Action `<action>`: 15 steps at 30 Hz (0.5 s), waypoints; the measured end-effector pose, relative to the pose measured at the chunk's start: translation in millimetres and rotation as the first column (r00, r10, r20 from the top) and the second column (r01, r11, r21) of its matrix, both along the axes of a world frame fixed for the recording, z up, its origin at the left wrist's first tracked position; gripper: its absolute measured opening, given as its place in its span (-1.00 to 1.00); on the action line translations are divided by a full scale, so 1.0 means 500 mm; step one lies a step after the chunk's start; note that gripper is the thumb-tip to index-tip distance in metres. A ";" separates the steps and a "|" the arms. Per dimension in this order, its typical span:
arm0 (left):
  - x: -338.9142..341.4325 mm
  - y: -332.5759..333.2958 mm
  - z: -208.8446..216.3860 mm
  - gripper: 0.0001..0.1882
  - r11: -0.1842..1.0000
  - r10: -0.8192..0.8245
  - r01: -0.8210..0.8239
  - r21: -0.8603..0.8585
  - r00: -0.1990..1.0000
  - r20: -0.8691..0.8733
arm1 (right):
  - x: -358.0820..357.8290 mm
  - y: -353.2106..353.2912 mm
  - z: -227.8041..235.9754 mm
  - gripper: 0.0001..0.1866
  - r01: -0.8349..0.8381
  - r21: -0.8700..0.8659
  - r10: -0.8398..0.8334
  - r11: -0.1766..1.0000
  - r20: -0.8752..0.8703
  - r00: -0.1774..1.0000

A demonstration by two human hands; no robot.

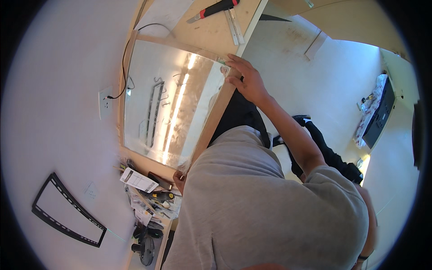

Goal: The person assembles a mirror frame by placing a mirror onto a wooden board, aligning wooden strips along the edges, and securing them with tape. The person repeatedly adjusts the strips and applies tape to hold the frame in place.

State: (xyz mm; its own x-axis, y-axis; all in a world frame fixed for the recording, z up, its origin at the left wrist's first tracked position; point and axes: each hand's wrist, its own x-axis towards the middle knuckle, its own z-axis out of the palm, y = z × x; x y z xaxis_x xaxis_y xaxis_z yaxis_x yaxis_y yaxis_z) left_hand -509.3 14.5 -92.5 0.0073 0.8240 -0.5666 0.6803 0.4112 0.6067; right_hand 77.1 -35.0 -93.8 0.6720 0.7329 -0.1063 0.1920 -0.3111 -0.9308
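Observation:
A rectangular mirror lies face up on a wooden bench and reflects a bright strip light. Clear film wrinkles show at its near corner. My right hand grips the mirror's far right corner, fingers and thumb spread to either side of it. Beside my shirt, my left hand is at the near corner with curled fingers, close to the clear film. Much of that hand is hidden, and what it pinches cannot be made out.
A utility knife and a metal hinge-like strip lie beyond the mirror. A black cable runs to a wall socket. Tools and a white printed box crowd the left. A black bracket hangs on the wall. A person is at right.

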 end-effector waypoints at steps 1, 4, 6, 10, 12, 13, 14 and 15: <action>0.010 0.005 0.011 -0.64 0.998 0.058 -0.058 -0.025 0.998 -0.007 | 0.000 0.002 0.002 -0.42 0.010 -0.001 -0.010 1.000 0.001 1.000; 0.052 0.028 0.051 -0.76 0.980 0.146 -0.153 -0.126 0.987 -0.062 | -0.001 0.004 0.008 -0.44 0.030 -0.013 -0.030 0.999 0.008 1.000; 0.089 0.051 0.063 -0.74 0.967 0.145 -0.163 -0.194 0.984 -0.102 | 0.000 0.005 0.012 -0.45 0.035 -0.022 -0.034 0.999 0.027 0.999; 0.144 0.070 0.086 -0.75 0.989 -0.039 -0.019 -0.147 0.922 -0.386 | 0.004 0.002 0.014 -0.48 0.003 -0.033 -0.002 0.999 0.037 0.999; 0.165 0.087 0.096 -0.75 0.975 -0.194 0.126 -0.182 0.881 -0.431 | 0.007 0.002 0.010 -0.49 -0.011 -0.032 0.013 0.999 0.065 0.998; 0.174 0.094 0.106 -0.75 0.974 -0.164 0.093 -0.208 0.922 -0.352 | 0.007 0.002 0.008 -0.50 -0.010 -0.027 0.012 1.000 0.071 0.997; 0.182 0.103 0.117 -0.74 0.965 -0.125 0.045 -0.257 0.944 -0.306 | 0.007 0.002 0.007 -0.51 -0.010 -0.020 0.011 1.000 0.078 0.997; 0.192 0.112 0.127 -0.73 0.953 -0.119 0.029 -0.301 0.951 -0.286 | 0.007 0.003 0.006 -0.51 -0.011 -0.014 0.012 1.000 0.083 0.996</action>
State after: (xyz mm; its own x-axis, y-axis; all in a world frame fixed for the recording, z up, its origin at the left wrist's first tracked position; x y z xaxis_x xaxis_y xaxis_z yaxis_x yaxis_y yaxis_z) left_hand -413.2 70.4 -29.2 -0.1443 0.6271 -0.7654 0.8459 0.4796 0.2334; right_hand 80.4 -33.7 -90.8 0.6707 0.7393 -0.0602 0.2722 -0.3208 -0.9072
